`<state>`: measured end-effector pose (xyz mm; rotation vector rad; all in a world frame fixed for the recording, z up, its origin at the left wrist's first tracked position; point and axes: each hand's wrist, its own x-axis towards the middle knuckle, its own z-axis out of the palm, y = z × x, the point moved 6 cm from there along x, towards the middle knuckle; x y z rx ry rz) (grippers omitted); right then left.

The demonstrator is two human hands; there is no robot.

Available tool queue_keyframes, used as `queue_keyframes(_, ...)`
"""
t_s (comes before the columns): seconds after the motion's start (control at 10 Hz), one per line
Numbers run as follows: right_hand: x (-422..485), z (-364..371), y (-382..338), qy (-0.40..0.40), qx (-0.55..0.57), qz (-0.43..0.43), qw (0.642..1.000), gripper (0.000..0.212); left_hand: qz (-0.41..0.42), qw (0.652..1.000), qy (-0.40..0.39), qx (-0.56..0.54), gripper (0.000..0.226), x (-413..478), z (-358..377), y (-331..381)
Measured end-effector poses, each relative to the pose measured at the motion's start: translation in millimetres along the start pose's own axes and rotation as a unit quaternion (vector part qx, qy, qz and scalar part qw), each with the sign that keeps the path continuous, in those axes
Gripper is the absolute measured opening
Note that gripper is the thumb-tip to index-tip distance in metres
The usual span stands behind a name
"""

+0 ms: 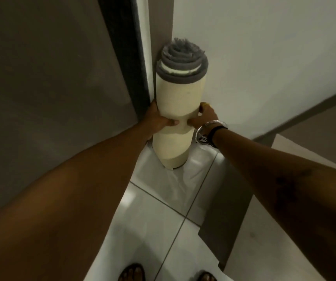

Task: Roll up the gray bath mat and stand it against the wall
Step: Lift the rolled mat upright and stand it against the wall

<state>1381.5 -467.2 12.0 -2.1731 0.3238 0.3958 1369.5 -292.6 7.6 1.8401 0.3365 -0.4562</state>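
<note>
The bath mat [180, 94] is rolled into a tight upright cylinder, cream backing outside and gray pile spiralling at its top end. Its bottom end rests on the white tiled floor [163, 199], and its upper part leans into the corner against the white wall [254, 57]. My left hand [160, 120] grips the roll's middle from the left. My right hand [204, 116], with bracelets on the wrist, grips it from the right. Both thumbs press the front of the roll and squeeze it in.
A dark door frame [128, 57] and a brown door [51, 78] stand to the left of the roll. A gray skirting strip [305, 110] runs along the wall's foot on the right. My sandalled feet [131, 272] show at the bottom edge.
</note>
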Motion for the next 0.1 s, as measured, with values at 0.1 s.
queue_keyframes(0.1,0.2,-4.4,-6.2,-0.032,-0.035,0.003,0.999,0.058,0.007,0.999,0.03,0.024,0.105,-9.0,2.0,10.2)
